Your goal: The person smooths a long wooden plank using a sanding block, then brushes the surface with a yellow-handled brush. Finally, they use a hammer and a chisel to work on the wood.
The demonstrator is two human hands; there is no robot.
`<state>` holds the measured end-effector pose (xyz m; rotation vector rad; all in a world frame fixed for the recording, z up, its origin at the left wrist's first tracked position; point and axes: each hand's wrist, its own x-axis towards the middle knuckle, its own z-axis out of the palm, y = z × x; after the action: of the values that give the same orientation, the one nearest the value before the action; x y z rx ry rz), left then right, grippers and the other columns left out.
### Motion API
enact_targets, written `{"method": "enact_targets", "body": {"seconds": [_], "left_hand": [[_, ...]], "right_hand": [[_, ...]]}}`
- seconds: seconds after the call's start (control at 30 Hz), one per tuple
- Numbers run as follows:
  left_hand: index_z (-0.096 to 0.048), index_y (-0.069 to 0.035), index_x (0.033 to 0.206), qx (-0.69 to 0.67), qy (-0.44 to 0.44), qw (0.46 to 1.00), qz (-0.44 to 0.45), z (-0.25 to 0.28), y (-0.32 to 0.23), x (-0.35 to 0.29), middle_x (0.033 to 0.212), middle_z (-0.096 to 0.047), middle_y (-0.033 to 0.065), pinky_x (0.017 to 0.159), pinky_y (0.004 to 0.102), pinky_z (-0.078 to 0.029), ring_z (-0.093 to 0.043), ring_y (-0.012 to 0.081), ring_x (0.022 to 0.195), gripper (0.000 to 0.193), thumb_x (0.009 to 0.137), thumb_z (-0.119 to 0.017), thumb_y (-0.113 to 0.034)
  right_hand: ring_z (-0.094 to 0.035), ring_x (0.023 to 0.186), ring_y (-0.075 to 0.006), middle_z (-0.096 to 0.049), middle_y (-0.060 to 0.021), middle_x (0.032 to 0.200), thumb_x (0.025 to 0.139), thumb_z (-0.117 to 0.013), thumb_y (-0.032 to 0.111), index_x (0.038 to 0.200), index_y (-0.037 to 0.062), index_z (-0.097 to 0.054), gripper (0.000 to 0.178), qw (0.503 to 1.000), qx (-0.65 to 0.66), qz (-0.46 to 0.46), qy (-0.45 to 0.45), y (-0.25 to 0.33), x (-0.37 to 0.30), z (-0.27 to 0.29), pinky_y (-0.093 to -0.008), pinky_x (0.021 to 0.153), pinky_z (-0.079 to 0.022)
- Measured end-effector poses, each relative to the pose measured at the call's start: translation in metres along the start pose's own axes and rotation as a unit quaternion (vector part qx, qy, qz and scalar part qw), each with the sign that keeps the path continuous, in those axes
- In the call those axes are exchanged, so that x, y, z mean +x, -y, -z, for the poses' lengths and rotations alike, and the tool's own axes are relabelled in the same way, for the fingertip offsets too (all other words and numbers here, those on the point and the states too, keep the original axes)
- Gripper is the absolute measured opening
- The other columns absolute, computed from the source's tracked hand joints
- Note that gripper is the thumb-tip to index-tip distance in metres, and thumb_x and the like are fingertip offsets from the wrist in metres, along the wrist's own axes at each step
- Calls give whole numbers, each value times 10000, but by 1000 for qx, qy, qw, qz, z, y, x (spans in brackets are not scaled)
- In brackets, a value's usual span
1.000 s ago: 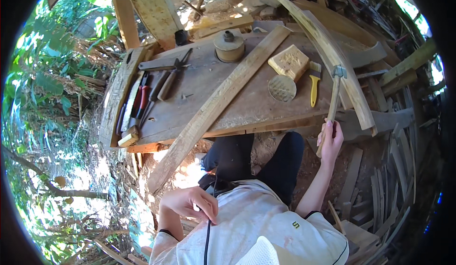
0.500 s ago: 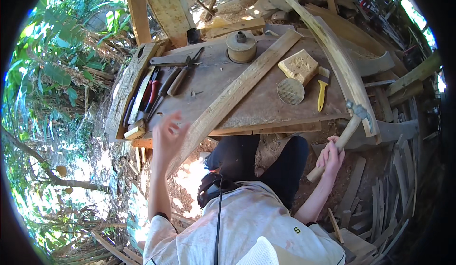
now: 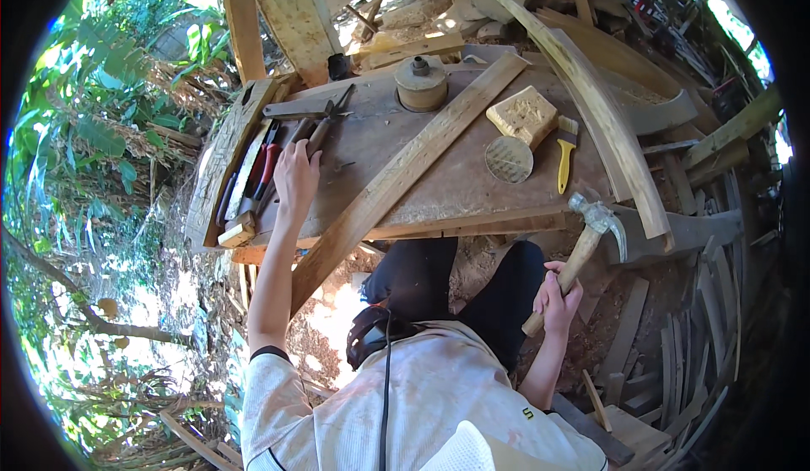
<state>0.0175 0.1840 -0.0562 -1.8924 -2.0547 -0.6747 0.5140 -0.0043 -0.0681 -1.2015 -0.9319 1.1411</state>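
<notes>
My left hand (image 3: 296, 175) is over the tools at the left of the bench. Its fingers and thumb close around the handle of a wooden-handled chisel (image 3: 319, 136), whose lower end they hide. Beside it lie red-handled pliers (image 3: 269, 164) and a long pale tool (image 3: 246, 174). My right hand (image 3: 558, 299) grips a claw hammer (image 3: 581, 254) by its wooden handle, held off the bench's front right corner with its head up. A long wooden plank (image 3: 422, 159) lies diagonally across the bench, its near end sticking out toward me.
On the wooden bench (image 3: 380, 129) stand a round lidded container (image 3: 421, 87), a wood block (image 3: 523, 115), a round disc (image 3: 509, 159) and a yellow-handled brush (image 3: 566, 157). A curved timber (image 3: 603, 116) leans at the right. Scrap wood (image 3: 709, 327) lies around the right side.
My left hand has moved forward from the bench's front edge onto the chisel handle, its fingers closing. My right hand has shifted left and slightly down with the hammer.
</notes>
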Motion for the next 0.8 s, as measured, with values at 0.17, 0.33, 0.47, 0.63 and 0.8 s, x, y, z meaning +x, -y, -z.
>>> {"method": "enact_targets", "body": {"seconds": [0.17, 0.33, 0.47, 0.63, 0.8], "left_hand": [[-673, 3, 1179, -234, 1, 969, 79, 0, 14, -13, 791, -642, 88, 672, 370, -499, -633, 237, 724, 337, 1037, -616, -297], [-730, -20, 1114, -471, 133, 824, 285, 35, -24, -18, 739, -597, -60, 441, 203, -265, -382, -4, 495, 323, 1018, -695, -327], [-728, 27, 1229, -456, -2, 871, 185, 53, -19, -38, 959, -748, 32, 645, 203, -456, -581, 38, 753, 394, 930, -813, -216], [-741, 30, 1071, -311, -181, 933, 26, 67, -38, -34, 971, -741, 83, 809, 275, -536, -692, 181, 862, 194, 943, -770, -113], [-631, 9, 959, -420, -247, 859, -155, 50, -87, -37, 865, -682, 130, 802, 428, -573, -679, 283, 808, 136, 887, -743, 30]], "right_hand": [[-392, 393, -57, -431, 26, 565, 1048, -578, 123, 1131, -13, -608, 162, 1000, 8, -15, -6, -1, -1, 1, -250, 374, -365], [-393, 391, -63, -416, 27, 567, 1052, -578, 137, 1141, -5, -604, 170, 999, 30, -29, -21, -6, -2, 3, -253, 370, -362], [-394, 392, -59, -432, 24, 569, 1048, -583, 126, 1135, -17, -611, 169, 999, 38, -32, -6, -7, 0, -2, -254, 371, -364], [-403, 394, -59, -444, 23, 573, 1049, -580, 118, 1136, -30, -616, 176, 999, 27, -35, 8, -11, -1, -6, -253, 373, -365], [-411, 391, -61, -444, 23, 568, 1049, -590, 122, 1139, -31, -621, 180, 998, 30, -47, 15, -17, -4, -10, -254, 373, -366]]}}
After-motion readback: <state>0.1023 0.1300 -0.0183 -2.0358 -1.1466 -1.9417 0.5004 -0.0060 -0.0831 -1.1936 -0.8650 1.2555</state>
